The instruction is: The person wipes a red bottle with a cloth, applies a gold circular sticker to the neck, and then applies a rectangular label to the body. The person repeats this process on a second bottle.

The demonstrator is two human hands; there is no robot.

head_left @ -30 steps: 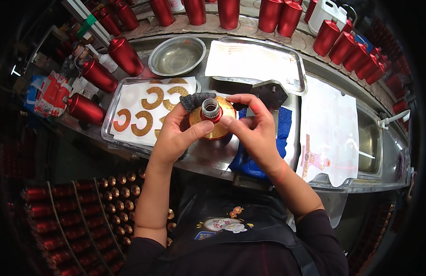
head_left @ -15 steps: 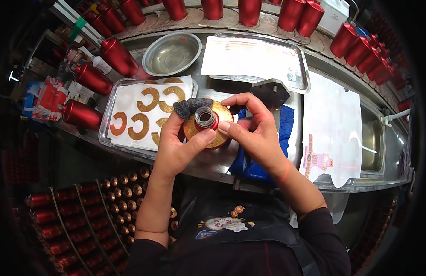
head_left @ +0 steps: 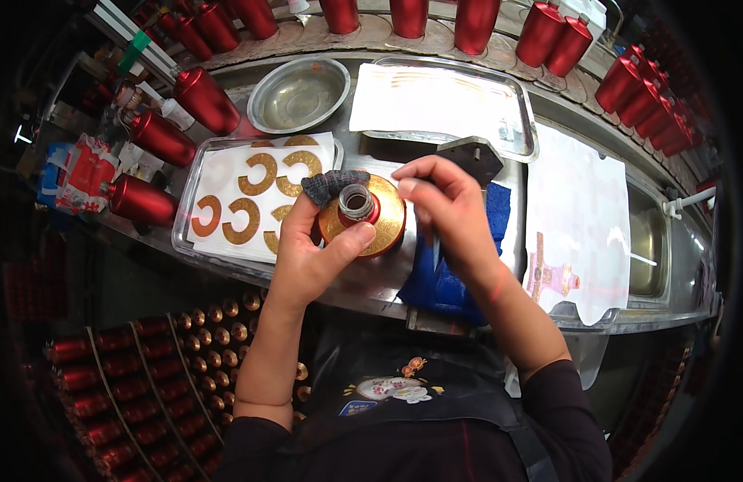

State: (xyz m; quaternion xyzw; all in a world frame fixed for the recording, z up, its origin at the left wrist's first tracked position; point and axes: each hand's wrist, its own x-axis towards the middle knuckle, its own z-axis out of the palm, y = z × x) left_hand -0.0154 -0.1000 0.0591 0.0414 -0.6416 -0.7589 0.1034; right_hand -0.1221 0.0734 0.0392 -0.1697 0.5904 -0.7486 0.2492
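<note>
Metal bench (head_left: 359, 283), edges bent by the lens; behind it, a curved conveyor (head_left: 375, 40) bearing a row of red bottles (head_left: 408, 18).

Item: one bottle (head_left: 386, 218), red, bare threaded neck, gold label around the shoulder; held above the bench, neck toward the camera, in front of me.

Item: my left hand (head_left: 309, 247), clamped on the bottle from its left side, thumb across the near part of the shoulder, forefinger in a grey sleeve (head_left: 327, 189) along the far edge.

Item: my right hand (head_left: 458, 215), raised at the bottle's right; thumb and forefinger tips close together just beside the rim of the shoulder. Whether they meet, or pinch anything, I cannot tell.

Left of the hands: tray (head_left: 181, 221) with a white sheet of C-shaped labels (head_left: 241, 222), gold. Behind that tray: one metal bowl (head_left: 298, 95).

Under and beside my right forearm: blue cloth (head_left: 440, 285). Beyond my right hand: black block (head_left: 473, 159). Farther back: second tray (head_left: 534, 132), stacked with white sheets (head_left: 436, 100).

Far right: large white sheet (head_left: 584, 201) with a pink and gold piece (head_left: 555, 277) near its lower left; next to it, a sink (head_left: 646, 277).
</note>
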